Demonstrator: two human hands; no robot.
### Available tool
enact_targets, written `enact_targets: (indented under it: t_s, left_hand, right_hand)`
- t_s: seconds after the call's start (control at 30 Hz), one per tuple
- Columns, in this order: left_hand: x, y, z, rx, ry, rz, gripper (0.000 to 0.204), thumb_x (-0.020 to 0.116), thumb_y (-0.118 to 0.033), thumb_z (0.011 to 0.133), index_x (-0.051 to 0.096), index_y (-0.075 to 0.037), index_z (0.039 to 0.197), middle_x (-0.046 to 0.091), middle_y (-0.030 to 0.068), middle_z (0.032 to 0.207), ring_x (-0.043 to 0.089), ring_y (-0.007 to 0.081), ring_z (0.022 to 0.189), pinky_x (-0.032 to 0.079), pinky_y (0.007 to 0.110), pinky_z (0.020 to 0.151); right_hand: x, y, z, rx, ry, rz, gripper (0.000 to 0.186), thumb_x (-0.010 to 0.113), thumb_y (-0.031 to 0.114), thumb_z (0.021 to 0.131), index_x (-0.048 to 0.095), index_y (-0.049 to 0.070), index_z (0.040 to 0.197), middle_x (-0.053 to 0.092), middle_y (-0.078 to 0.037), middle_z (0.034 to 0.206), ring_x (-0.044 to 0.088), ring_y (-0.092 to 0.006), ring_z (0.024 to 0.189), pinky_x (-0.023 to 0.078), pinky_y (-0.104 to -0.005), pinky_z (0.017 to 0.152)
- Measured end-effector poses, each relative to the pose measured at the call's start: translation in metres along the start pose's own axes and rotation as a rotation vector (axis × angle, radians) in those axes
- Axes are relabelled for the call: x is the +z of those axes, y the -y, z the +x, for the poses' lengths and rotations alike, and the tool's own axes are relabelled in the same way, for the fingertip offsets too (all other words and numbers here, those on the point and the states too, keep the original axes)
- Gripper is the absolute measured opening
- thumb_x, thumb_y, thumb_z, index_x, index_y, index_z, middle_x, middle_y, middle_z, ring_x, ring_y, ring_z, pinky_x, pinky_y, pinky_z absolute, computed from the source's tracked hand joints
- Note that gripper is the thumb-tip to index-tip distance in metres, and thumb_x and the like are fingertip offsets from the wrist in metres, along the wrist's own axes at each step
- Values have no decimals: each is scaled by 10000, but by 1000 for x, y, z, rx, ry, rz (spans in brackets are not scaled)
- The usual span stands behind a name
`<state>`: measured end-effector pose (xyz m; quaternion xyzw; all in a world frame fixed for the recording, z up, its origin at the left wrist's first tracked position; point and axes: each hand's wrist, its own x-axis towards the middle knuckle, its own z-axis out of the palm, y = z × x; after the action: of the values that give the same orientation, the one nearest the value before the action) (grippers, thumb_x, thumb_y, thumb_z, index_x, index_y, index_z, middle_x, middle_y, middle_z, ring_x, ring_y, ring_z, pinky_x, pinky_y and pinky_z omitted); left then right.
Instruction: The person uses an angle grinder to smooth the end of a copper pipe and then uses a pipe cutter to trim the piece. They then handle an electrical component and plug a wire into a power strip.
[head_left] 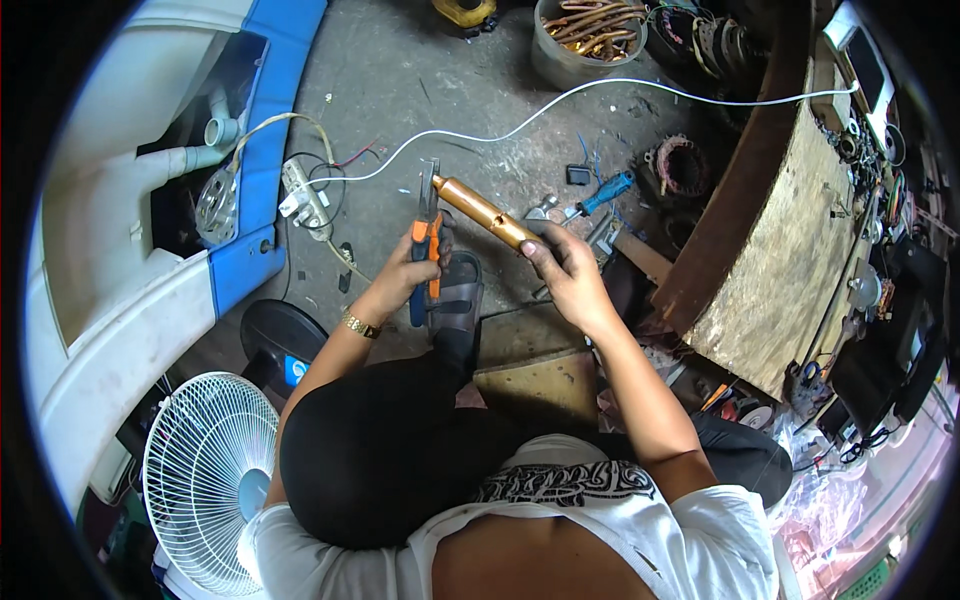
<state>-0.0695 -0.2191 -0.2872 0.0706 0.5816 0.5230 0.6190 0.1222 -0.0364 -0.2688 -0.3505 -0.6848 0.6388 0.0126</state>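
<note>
My left hand (405, 272) is closed round the orange and blue handles of a pair of pliers (433, 245), whose jaws point away from me. In my right hand (568, 275) is a copper cylinder (485, 212) that tapers to a narrow end, perhaps a filter drier. My fingers and thumb grip its near end, and it slants up to the left. A small dark mark or hole shows partway along it. The narrow tip lies right beside the plier jaws; I cannot tell whether they are clamped on it. Below the pliers is my sandalled foot (458, 300).
A bucket (548, 62) of copper pipe pieces stands at the far side. A blue screwdriver (607, 192) and a wound coil (682, 166) lie to the right, near a wooden bench (770, 270). A white cable (480, 138) runs from a power strip (305, 200). A fan (205, 470) stands left.
</note>
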Motion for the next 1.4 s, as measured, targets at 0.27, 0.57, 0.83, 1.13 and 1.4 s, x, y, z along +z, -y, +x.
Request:
enact_targets:
  t_s: [0.27, 0.57, 0.83, 1.13, 1.4]
  left_hand:
    - [7, -26, -20, 199, 7, 211, 822, 595, 55, 752, 297, -50, 1511, 489, 11, 1069, 492, 106, 970, 439, 263, 862]
    - [20, -44, -31, 177, 19, 139, 770, 596, 35, 721, 352, -36, 1448, 482, 23, 1054, 479, 121, 954, 438, 266, 866]
    - [12, -22, -25, 183, 109, -126, 666, 571, -21, 688, 425, -24, 1338, 497, 48, 1035, 518, 164, 966, 460, 323, 891]
    - [18, -23, -27, 131, 131, -178, 560, 547, -42, 689, 477, -3, 1243, 494, 56, 1027, 527, 184, 989, 450, 337, 913]
    - [13, -7, -23, 48, 114, -127, 526, 545, -51, 735, 506, -17, 1258, 576, 59, 1051, 545, 128, 888, 450, 257, 769]
  right_hand:
    - [-6, 21, -17, -95, -10, 150, 323, 700, 154, 916, 629, -18, 1180, 682, -156, 965, 641, -199, 883, 496, -332, 836]
    - [-6, 42, -27, -154, -13, -43, 359, 798, 182, 824, 651, 1, 1097, 664, -136, 859, 655, -221, 766, 513, -335, 726]
    - [-6, 58, -32, -247, -157, -103, 356, 835, 214, 766, 621, 8, 961, 610, -123, 745, 586, -263, 634, 488, -349, 635]
    - [-11, 50, -33, -297, -242, -186, 352, 830, 198, 742, 541, 16, 823, 535, -147, 695, 571, -332, 647, 456, -387, 608]
    - [-12, 70, -35, -336, -244, -190, 351, 850, 173, 689, 551, 22, 795, 531, -118, 705, 566, -302, 637, 447, -372, 589]
